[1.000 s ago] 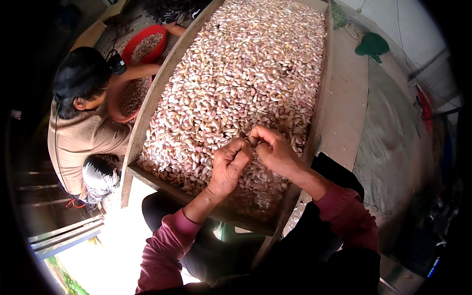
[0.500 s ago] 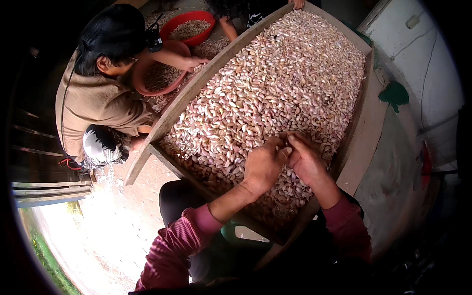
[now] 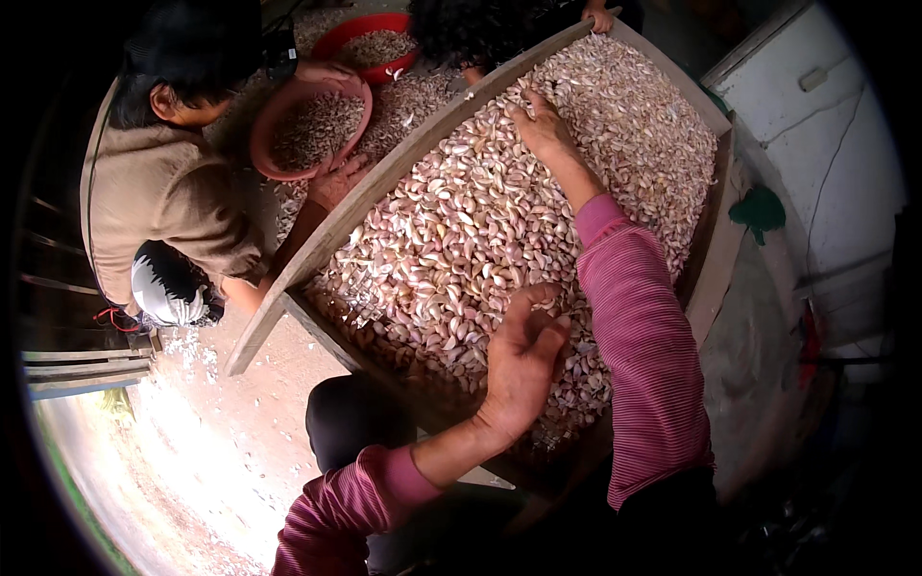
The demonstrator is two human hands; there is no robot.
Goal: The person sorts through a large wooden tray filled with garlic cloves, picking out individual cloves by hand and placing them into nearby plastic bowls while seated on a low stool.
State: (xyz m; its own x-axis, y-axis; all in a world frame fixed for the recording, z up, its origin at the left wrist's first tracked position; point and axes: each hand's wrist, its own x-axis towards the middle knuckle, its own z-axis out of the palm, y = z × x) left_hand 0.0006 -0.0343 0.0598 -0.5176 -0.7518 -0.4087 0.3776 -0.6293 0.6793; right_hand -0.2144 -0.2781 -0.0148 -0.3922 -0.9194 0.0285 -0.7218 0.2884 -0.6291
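Observation:
A long wooden tray [image 3: 336, 230] full of loose garlic cloves [image 3: 461, 230] lies before me. Over its near end hovers my left hand [image 3: 519, 370], loosely curled, with a gap between thumb and forefinger; nothing shows in that gap, and the other fingers are partly hidden. Further along the tray, my right hand [image 3: 545, 134] is stretched toward the far left side board, fingers extended and apart, with nothing visible in them. Small pale pieces [image 3: 396, 73] show just beyond that board, near the basins.
At left, a person in a brown top [image 3: 182, 192] has hands at a pinkish basin [image 3: 360, 125] of garlic. Behind it stands a red basin [image 3: 336, 34]. Another person's hand [image 3: 597, 17] grips the tray's far corner. A white wall [image 3: 816, 115] rises at right.
My hands were together over the near cloves; the right has since swung far forward and left, its fingers spreading. The left stays near and has loosened. The co-worker's pinkish basin is tilted differently.

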